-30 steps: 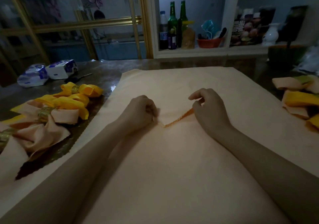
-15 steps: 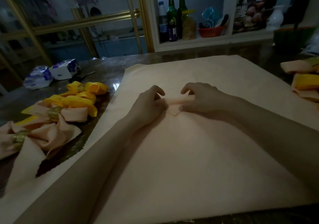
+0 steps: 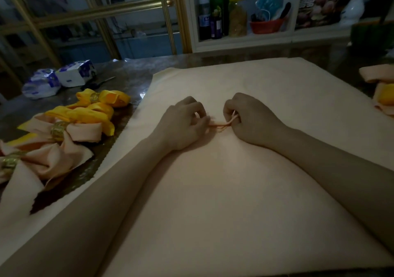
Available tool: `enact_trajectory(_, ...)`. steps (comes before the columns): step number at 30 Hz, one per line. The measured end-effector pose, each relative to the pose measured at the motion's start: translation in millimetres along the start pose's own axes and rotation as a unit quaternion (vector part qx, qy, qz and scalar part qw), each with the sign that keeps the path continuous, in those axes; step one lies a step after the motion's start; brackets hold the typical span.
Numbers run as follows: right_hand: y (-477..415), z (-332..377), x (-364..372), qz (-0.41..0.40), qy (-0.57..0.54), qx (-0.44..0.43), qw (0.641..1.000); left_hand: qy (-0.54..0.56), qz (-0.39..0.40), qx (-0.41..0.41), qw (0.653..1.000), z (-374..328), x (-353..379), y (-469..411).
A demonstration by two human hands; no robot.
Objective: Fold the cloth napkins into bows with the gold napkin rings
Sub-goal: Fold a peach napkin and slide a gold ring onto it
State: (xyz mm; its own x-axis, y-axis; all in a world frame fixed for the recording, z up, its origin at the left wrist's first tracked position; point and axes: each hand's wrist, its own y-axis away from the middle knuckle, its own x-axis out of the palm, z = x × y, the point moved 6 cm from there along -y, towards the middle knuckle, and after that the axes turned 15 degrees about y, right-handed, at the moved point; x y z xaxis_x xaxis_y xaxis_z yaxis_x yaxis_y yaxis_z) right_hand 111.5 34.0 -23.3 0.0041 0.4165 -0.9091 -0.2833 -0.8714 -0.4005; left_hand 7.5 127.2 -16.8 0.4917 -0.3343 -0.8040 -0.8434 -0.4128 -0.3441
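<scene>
Since the earlier frame, the broad flap at the middle of the peach napkin (image 3: 234, 191) has been narrowed to a thin pinched ridge (image 3: 220, 124), and both hands have drawn closer over it. The napkin lies spread flat on the dark counter (image 3: 136, 72), covering most of it, with both forearms resting across its near half.

At the napkin's centre, the left hand (image 3: 183, 127) rests its heel on the cloth, and its curled fingers (image 3: 200, 114) pinch the ridge's left end. The right hand (image 3: 253, 121) grips the other end between thumb and curled fingers (image 3: 229, 108), and that end rises a little off the cloth.

Left of the napkin, just off its edge, lies a heap of finished bows (image 3: 85, 116) in yellow and peach, with 3 gold napkin rings (image 3: 57, 130) showing among them. Farther left of the napkin sit 2 tissue packs (image 3: 74, 76). Off the napkin's right edge lie more folded napkins (image 3: 381, 84), peach and yellow, cut off by the frame. Beyond the napkin's far edge, a shelf (image 3: 245, 40) holds bottles (image 3: 216, 10) and a red bowl (image 3: 266, 26).
</scene>
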Motion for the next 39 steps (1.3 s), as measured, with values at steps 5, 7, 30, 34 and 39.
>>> enact_trajectory(5, 1, -2, -2, -0.006, -0.034, 0.025, 0.999, -0.027, 0.002, -0.017, 0.999, 6, -2, -2)
enact_trajectory(7, 2, -5, -2, -0.009, -0.052, 0.048, 0.997, -0.035, 0.023, -0.024, 0.999, 7, 3, -1)
enact_trajectory(30, 4, 5, -9, 0.058, -0.045, 0.038, 0.997, -0.014, 0.025, -0.023, 0.999, -11, 2, 5)
enact_trajectory(34, 7, 17, -10, 0.049, 0.012, 0.012, 0.999, -0.011, 0.028, -0.036, 0.999, -15, 0, 7)
enact_trajectory(39, 7, 19, -12, 0.092, -0.002, 0.039, 0.995, -0.033, 0.086, -0.017, 0.996, -27, 1, 12)
